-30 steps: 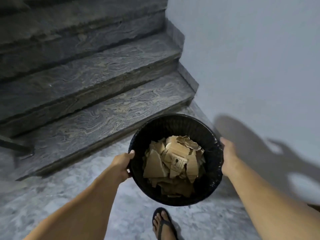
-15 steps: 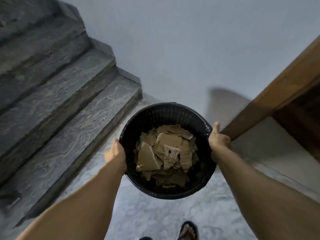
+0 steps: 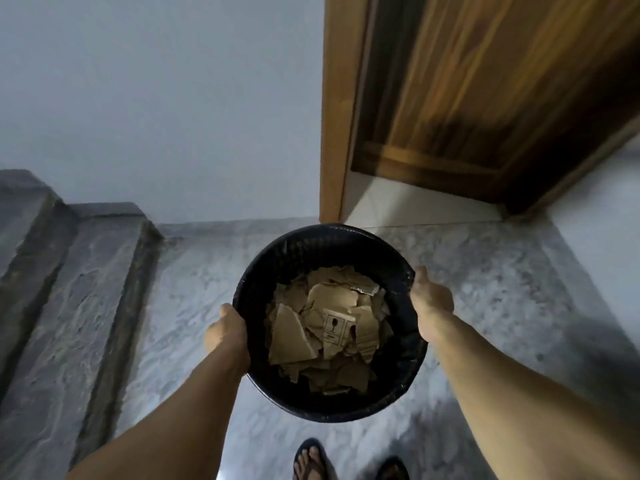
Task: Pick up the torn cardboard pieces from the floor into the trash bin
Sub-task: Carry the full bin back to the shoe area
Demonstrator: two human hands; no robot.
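A round black mesh trash bin (image 3: 304, 247) is held up in front of me above the floor. Several torn brown cardboard pieces (image 3: 329, 320) fill its bottom; one shows a printed fragile-glass symbol. My left hand (image 3: 227, 332) grips the bin's left side, fingers hidden behind the wall. My right hand (image 3: 429, 299) grips the right side at the rim, thumb lying along the edge. No loose cardboard shows on the visible floor.
Grey marble floor (image 3: 485, 271) lies below. Grey stone stair steps (image 3: 69, 289) rise at the left. A pale wall stands ahead, and a wooden door (image 3: 485, 81) in its frame is at the upper right. My feet in sandals (image 3: 311, 459) are at the bottom edge.
The view has swung right while both hands carry the bin: the stairs slid to the left and the wooden door came into view ahead. The grips on the bin stay the same.
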